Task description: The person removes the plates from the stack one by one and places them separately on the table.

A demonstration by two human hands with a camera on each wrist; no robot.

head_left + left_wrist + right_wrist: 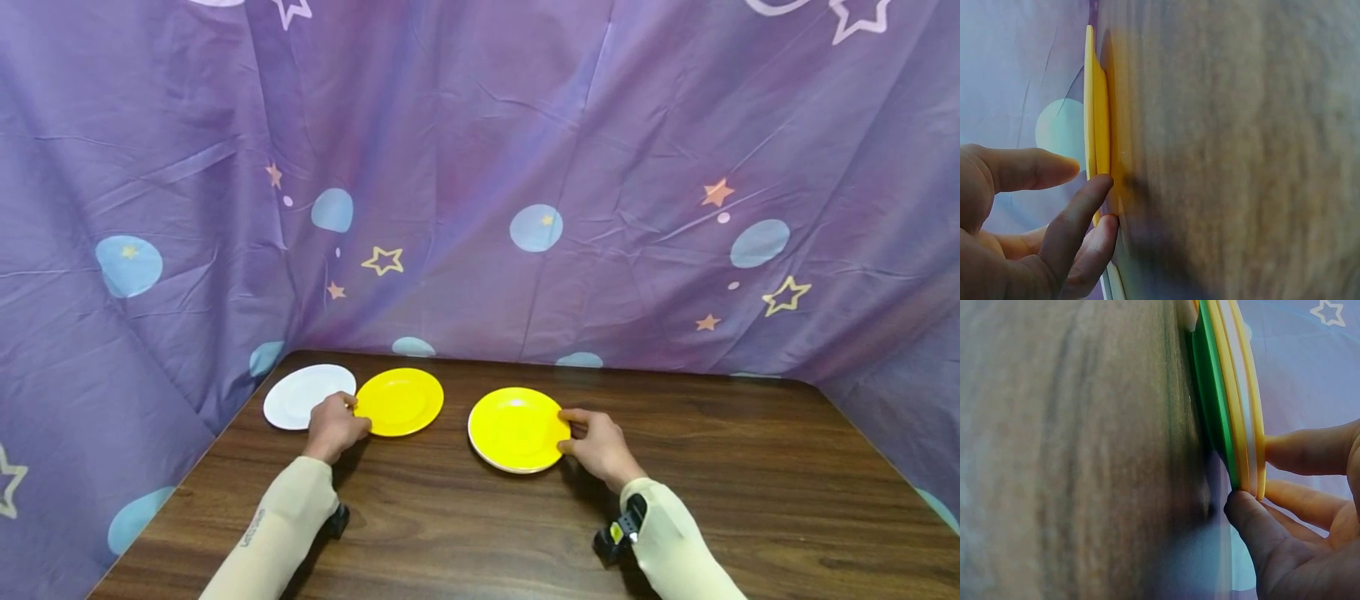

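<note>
In the head view my left hand (334,427) is at the near left edge of a yellow plate (401,402) that lies on the table. The left wrist view shows one fingertip a little above the rim of this plate (1098,119) and another touching its edge from below. My right hand (600,446) holds the right edge of a plate stack (520,429) topped by a yellow plate. In the right wrist view, yellow and white rims lie over a green plate (1213,394) at the bottom. The thumb is beneath the stack's edge, with fingers on top.
A white plate (300,396) lies at the far left, just beyond the left hand. Brown wood grain covers the table (465,533). Purple cloth (450,167) with stars and blue dots hangs behind and along both sides.
</note>
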